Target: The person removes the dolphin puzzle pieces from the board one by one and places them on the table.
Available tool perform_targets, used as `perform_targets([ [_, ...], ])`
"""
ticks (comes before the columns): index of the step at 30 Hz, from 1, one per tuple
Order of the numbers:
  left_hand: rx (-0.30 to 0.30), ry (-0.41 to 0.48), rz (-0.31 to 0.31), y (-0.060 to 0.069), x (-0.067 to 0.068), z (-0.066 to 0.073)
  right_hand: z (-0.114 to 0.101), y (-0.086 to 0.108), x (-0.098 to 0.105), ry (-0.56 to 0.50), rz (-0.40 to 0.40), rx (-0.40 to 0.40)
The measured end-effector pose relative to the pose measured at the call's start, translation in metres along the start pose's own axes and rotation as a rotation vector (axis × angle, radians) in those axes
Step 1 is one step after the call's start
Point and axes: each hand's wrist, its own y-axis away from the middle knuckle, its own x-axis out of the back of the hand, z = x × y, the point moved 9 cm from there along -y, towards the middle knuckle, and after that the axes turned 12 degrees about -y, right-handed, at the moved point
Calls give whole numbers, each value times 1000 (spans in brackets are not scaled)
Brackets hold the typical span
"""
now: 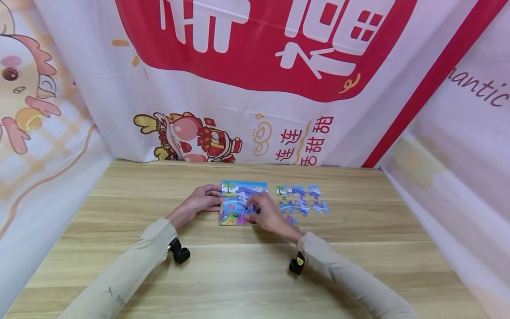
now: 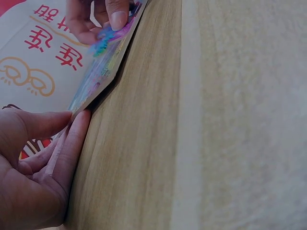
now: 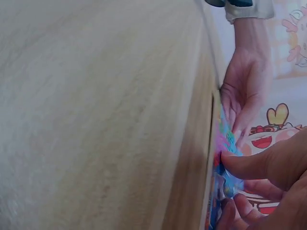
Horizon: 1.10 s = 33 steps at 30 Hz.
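Observation:
A colourful jigsaw puzzle board [image 1: 233, 188] with a palm tree and a dolphin picture lies on the wooden table. My left hand [image 1: 201, 199] is at its left side; the left wrist view shows the thumb and a finger [image 2: 76, 139] pinching the board's edge. Over the board's lower right, my right hand [image 1: 268, 213] pinches a blue and purple puzzle piece [image 2: 103, 42] between thumb and fingers. In the right wrist view the right thumb [image 3: 244, 165] presses against the piece, low over the board. The right hand covers part of the picture.
Several loose puzzle pieces [image 1: 299, 191] lie in rough rows just right of the board. The wooden table [image 1: 231, 274] meets a printed cloth [image 1: 223, 102] at the back, and cloth walls stand on both sides.

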Motion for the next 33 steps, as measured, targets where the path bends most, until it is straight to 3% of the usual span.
perform_targets([
  [9,-3,3,-4,0,1,-1,3,5,9,-208,-64,38],
  [18,4,-11,14,-2,5,0,46,30,55,-434,-123,-121],
  [22,-1,-2,2,-2,3,0,64,48,85,-412,-123,-179],
  [27,-4,-5,-5,-1,0,1,88,72,122,-357,-35,-274],
  [33,-12,-11,-8,1,0,2,107,91,141,-325,45,-363],
])
